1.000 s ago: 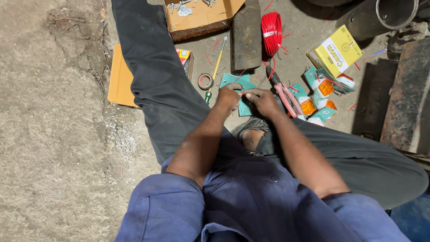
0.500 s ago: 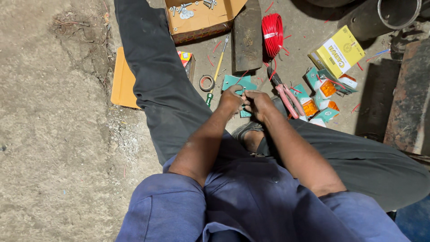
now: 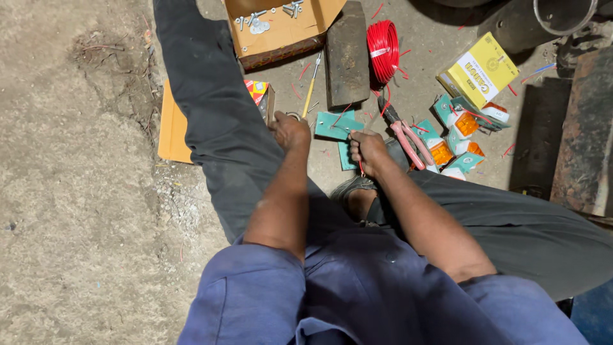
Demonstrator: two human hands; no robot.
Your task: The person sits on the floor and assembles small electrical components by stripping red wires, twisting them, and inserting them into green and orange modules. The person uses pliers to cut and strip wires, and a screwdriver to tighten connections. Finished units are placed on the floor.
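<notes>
Rough concrete floor spreads under a seated person in dark trousers. Right hand [image 3: 368, 148] is closed on a thin red wire [image 3: 360, 167], seemingly pinched between fingers. Left hand [image 3: 290, 130] is curled; what it grips cannot be told. Just beyond lie teal plates [image 3: 332, 124], pink-handled pliers [image 3: 408, 142], a red wire coil [image 3: 383, 51] and a yellow box [image 3: 477, 70].

Beside the red wire coil [image 3: 383, 51]: one yellow box [image 3: 477, 71], one open cardboard box [image 3: 281, 29], one pair of pink-handled pliers [image 3: 408, 137], one screwdriver [image 3: 310, 86], two hands, roughly four teal-and-orange packets [image 3: 456, 137].
</notes>
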